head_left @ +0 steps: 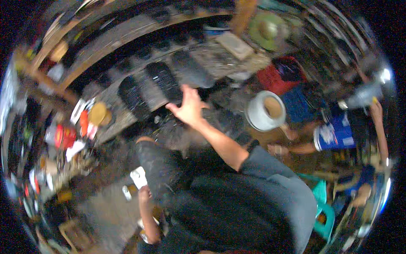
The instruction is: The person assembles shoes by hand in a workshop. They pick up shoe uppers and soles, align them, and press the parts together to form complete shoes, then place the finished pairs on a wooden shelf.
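Observation:
Stretched forward over the middle of the scene, my right hand [188, 109] is empty, with its fingers spread. Nearest to it is a dark, round-ended slab [163, 78] with light marks. A similar dark slab [133, 96] lies to its left, and a greyer one [192, 67] to its right; blur hides what they are. My left hand [144, 194], low at the left, is closed around the lower end of a white, card-like piece [138, 178]. A dark clothed leg [158, 163] is beside that piece.
A pale round pot [253, 114] stands at the right, with another person's hand [279, 149] close by. Behind it are a red container [279, 78] and a green round lid-like thing [267, 29]. A turquoise plastic seat [325, 218] is at the lower right. Wooden beams [44, 84] are at the left.

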A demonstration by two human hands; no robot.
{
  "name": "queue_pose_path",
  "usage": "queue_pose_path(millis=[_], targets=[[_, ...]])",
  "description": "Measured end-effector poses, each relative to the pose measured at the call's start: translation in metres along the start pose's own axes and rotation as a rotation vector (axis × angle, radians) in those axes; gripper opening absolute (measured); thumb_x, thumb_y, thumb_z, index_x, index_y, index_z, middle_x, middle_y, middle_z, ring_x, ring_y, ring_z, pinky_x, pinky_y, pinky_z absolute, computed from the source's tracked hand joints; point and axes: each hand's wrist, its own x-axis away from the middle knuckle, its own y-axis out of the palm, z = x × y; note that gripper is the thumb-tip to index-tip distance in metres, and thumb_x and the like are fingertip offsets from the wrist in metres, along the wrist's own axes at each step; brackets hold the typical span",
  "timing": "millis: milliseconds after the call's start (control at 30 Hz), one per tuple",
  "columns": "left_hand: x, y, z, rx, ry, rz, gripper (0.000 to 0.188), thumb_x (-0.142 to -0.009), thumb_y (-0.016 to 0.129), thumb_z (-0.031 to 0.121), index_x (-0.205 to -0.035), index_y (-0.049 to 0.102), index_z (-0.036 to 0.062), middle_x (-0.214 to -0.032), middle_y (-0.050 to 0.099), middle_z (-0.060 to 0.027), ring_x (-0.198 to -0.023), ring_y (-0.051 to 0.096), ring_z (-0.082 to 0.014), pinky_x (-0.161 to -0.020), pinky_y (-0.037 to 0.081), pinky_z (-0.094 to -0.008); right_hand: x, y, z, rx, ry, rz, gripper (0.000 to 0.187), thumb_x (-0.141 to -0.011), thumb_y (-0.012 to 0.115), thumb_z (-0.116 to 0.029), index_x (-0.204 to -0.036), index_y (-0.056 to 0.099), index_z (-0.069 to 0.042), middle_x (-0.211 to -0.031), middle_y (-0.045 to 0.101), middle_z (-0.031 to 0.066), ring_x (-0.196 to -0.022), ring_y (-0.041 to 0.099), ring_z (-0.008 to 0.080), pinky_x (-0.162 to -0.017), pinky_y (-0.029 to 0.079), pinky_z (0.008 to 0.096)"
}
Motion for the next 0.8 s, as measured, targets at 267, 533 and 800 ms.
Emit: queue_pose_path(millis=[267,533,800], targets=[[0.073,0.059,0.237,0.018,0.945,0.589,0.024,-0.103,0.063,0.020,-0.108,0.071,-0.0024,-0.098,0.074,-0.0082,-0.088,0.064,-0.0169,-0.085,0.052,-0.0320,-0.001,-0.070,0.050,-0.356,0.144,-0.294,0.088,-0.079,0.090,-0.043,-0.146,0.049,-0.002,-0.127,0.070,0.0192,-0.108,0.072,0.0290,-0.095,0.058,0.0408],[0.194,0.243,0.321,-0.350,1.335,-0.857,0.018,-0.089,0.079,0.017,-0.105,0.077,0.0091,-0.095,0.074,-0.0112,-0.091,0.070,-0.0305,-0.087,0.055,-0.0414,0.061,-0.194,0.125,-0.084,0.254,-0.596,0.022,-0.098,0.069,-0.025,-0.102,0.071,-0.003,-0.084,0.073,0.0052,-0.079,0.069,0.0148,-0.077,0.056,0.0324],[0.207,0.292,0.298,-0.656,1.428,-1.171,0.027,-0.094,0.073,0.035,-0.108,0.066,0.0121,-0.110,0.066,-0.0118,-0.100,0.068,-0.0355,-0.089,0.055,-0.0483,0.123,-0.251,0.131,-0.219,0.484,-0.942,0.017,-0.100,0.067,-0.020,-0.102,0.074,-0.003,-0.086,0.074,0.0005,-0.079,0.066,0.0112,-0.076,0.055,0.0315]])
